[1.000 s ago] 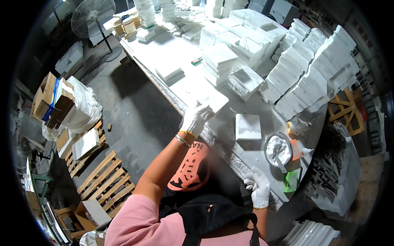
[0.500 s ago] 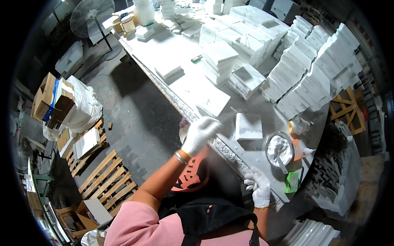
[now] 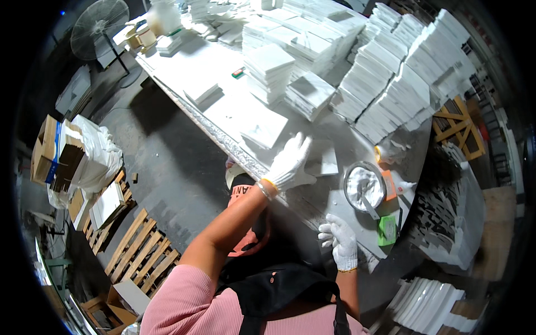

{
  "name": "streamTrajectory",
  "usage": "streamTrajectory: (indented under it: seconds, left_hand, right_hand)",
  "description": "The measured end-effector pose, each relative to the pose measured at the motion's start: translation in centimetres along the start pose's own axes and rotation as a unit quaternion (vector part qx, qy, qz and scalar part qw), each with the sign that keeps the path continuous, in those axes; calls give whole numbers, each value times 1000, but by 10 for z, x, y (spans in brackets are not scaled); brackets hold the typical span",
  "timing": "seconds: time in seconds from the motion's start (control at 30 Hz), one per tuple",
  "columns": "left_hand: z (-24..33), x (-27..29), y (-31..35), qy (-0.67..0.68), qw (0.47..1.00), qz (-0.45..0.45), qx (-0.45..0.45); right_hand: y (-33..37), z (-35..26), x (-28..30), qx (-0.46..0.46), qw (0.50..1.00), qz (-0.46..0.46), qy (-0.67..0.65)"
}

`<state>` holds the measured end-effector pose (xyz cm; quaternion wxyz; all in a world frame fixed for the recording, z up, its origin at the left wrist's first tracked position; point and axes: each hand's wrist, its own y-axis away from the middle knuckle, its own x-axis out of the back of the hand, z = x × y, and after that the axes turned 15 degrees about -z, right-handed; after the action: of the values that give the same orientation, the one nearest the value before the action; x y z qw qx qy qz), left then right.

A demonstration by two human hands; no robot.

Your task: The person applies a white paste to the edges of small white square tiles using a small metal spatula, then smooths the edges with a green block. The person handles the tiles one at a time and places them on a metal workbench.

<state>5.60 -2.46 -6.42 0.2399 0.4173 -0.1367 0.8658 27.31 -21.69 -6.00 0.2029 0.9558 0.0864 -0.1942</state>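
My left hand (image 3: 290, 164), in a white knit glove, reaches over the table edge with its fingers stretched and apart, holding nothing. Just beyond its fingers lies a small marble tile piece (image 3: 328, 161), partly hidden by the hand. My right hand (image 3: 339, 241), gloved too, rests at the near table edge, fingers loosely bent and apart, with nothing visible in it. To its right are a bowl of white paste (image 3: 363, 183) with a scraper (image 3: 369, 207) standing in it, a green box (image 3: 386, 230) and an orange box (image 3: 388, 185).
White marble tiles are stacked high (image 3: 290, 39) across the far table, with leaning rows (image 3: 385, 78) at right. A thin tile pile (image 3: 265, 127) lies beyond my left hand. A pedestal fan (image 3: 100, 30), wrapped cartons (image 3: 84, 156) and wooden pallets (image 3: 142, 251) stand on the left floor.
My left hand has moved from the table edge toward the small marble tile, its fingers now spread. My right hand's fingers have opened slightly. The whole view has shifted.
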Motion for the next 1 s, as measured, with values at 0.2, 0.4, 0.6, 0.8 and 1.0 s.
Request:
streamTrajectory:
  seconds: [0.2, 0.4, 0.6, 0.8, 1.0]
  left_hand:
    - [2, 3, 0, 65, 998, 13, -3]
    - [17, 3, 32, 193, 980, 35, -23]
    - [33, 4, 97, 449, 890, -61, -53]
    - [45, -10, 120, 531, 838, -111, -60]
    - [36, -35, 124, 835, 520, -182, 11]
  right_hand:
    - [0, 1, 3, -5, 1000, -14, -12]
    - [-2, -2, -6, 4, 1000, 8, -26]
    - [-5, -11, -21, 22, 973, -65, -222]
    - [-5, -14, -20, 55, 990, -46, -120]
    - [13, -21, -35, 97, 993, 36, -58]
